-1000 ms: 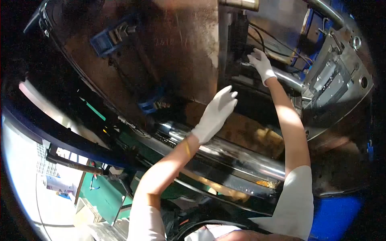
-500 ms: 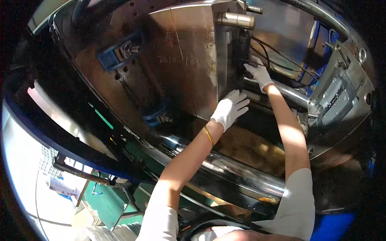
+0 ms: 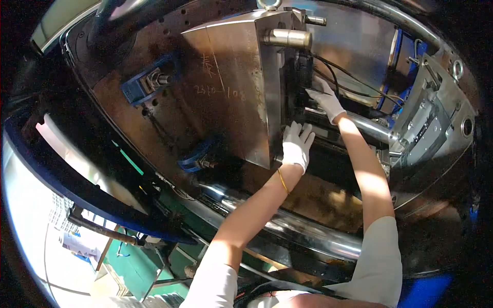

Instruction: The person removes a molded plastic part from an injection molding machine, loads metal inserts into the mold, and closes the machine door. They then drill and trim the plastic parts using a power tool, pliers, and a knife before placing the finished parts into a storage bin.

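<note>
My left hand (image 3: 296,147), in a white glove, is at the lower right edge of a large steel mold block (image 3: 231,92) with chalk-like writing. Its fingers are apart, the tips against or close to the block's dark side face. My right hand (image 3: 328,101), also gloved, is farther right, in the gap beside that face. A thin dark piece (image 3: 317,92) shows between its thumb and fingers; what it is I cannot make out. Below this hand runs a shiny horizontal bar (image 3: 367,124).
Blue clamps with bolts (image 3: 146,84) sit on the brown plate at left. A thick polished bar (image 3: 303,231) crosses below my forearms. Another mold half (image 3: 431,123) stands at right, with black cables (image 3: 354,77) behind. An eyebolt (image 3: 269,4) tops the block.
My left hand has moved up and right to the block's edge. The thin dark piece has come into view at my right hand. The view has shifted, showing more of the block.
</note>
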The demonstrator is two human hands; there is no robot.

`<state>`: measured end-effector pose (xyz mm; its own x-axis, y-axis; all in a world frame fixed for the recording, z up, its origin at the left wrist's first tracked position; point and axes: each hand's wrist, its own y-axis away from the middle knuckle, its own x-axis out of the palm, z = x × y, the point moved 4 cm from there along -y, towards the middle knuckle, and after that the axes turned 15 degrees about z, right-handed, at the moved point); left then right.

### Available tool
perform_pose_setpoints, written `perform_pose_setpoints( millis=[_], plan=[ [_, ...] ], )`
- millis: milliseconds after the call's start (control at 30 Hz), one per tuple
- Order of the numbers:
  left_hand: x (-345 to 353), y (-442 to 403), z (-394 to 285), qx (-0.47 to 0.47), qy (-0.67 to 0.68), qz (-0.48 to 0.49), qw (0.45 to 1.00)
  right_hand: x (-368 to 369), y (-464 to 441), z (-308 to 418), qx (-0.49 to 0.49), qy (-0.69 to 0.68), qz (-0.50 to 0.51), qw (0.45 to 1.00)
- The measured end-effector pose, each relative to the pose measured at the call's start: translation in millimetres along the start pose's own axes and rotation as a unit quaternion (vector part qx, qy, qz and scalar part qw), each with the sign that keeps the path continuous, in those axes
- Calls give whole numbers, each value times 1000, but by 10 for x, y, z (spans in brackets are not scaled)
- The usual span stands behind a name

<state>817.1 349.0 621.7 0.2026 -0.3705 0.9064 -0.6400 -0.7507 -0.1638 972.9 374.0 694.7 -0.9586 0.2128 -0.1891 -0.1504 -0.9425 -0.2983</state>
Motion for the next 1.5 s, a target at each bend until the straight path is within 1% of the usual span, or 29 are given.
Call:
perform_pose_setpoints(
  millis=[133, 167, 267, 300, 367, 433, 500, 533, 600, 633, 667, 733, 767, 833, 900, 933, 967, 1033, 1067, 1100, 1133, 1200, 1267, 1300, 1333, 1367, 1400, 1433, 1500],
  plan=[
    [46, -64, 66, 86, -82, -34, 992, 30, -28, 30, -14, 4, 3, 1000],
    [58, -105, 64, 88, -79, -34, 992, 47, -40, 63, -7, 25, -5, 1000],
    [122, -273, -15, 93, -255, -5, 962, 33, -68, 121, -12, 53, -11, 998],
    [96, -282, -23, 97, -253, -9, 963, 19, -73, 130, -24, 58, -13, 998],
    [48, -290, -19, 36, -339, 0, 940, -76, -152, 7, -34, 63, -6, 997],
    [43, -206, -49, 10, -381, -4, 925, -412, -322, -355, -89, 237, -40, 967],
    [131, 91, 19, -67, -454, 4, 889, -662, -286, -690, -44, 33, -18, 998],
    [127, 241, -1, -67, -465, 41, 882, -761, -243, -855, -34, -106, -25, 993],
    [114, 661, -88, -66, -503, 111, 855, -763, 56, -984, 55, -255, -101, 960],
    [133, 931, -202, -62, -529, 140, 835, -750, 192, -793, 146, -186, -148, 960],
    [164, 1260, -364, -70, -506, 139, 848, -574, 303, -577, 158, -176, -122, 964],
    [15, 1935, -702, -42, -494, 144, 856, -120, 660, -40, -30, -325, -8, 945],
    [-136, 2266, -876, -9, -509, 151, 847, 135, 882, 165, -58, -349, 4, 935],
    [-476, 3032, -1283, 8, -388, 117, 914, 626, 1318, 552, -97, -361, 47, 926],
    [-834, 3758, -1599, -61, -470, -50, 879, 1241, 1730, 719, -6, -297, 210, 932],
    [-1082, 4130, -1688, -57, -526, -77, 845, 1634, 1922, 751, 71, -242, 335, 908],
    [-1346, 4527, -1740, -57, -577, -105, 808, 2068, 2136, 746, 157, -150, 490, 844],
    [-1730, 5366, -1841, -158, -500, -235, 818, 3193, 2483, 622, 209, 8, 728, 653],
    [-1969, 5832, -1802, -120, -431, -310, 839, 3821, 2638, 547, 50, 121, 815, 564],
    [-2169, 6288, -1760, -81, -359, -378, 849, 4309, 2802, 530, 186, -11, 814, 550],
    [-2327, 6698, -1855, -61, -355, -432, 827, 4766, 2985, 465, 323, -137, 782, 515],
    [-2666, 7452, -2143, -37, -343, -527, 777, 5569, 3207, 172, 357, -169, 757, 521],
    [-2874, 7942, -2653, -22, -361, -599, 714, 6425, 3371, -475, 294, -176, 744, 573],
    [-2912, 8128, -2989, -12, -386, -629, 675, 6896, 3427, -622, 330, -137, 735, 577],
    [-3039, 8286, -3256, 33, -398, -630, 666, 7367, 3484, -752, 367, -98, 720, 581],
    [-3233, 8425, -3488, 76, -410, -629, 657, 7837, 3552, -1020, 348, -88, 703, 614],
    [-3525, 8561, -3650, 93, -348, -637, 682, 8257, 3609, -1189, 329, -78, 684, 647],
    [-3808, 8676, -3812, 111, -286, -641, 704, 8674, 3617, -1117, 336, -64, 682, 646],
    [-4126, 8796, -4222, 86, -332, -649, 679, 9320, 3707, -1074, 348, -48, 683, 640]
  ],
)
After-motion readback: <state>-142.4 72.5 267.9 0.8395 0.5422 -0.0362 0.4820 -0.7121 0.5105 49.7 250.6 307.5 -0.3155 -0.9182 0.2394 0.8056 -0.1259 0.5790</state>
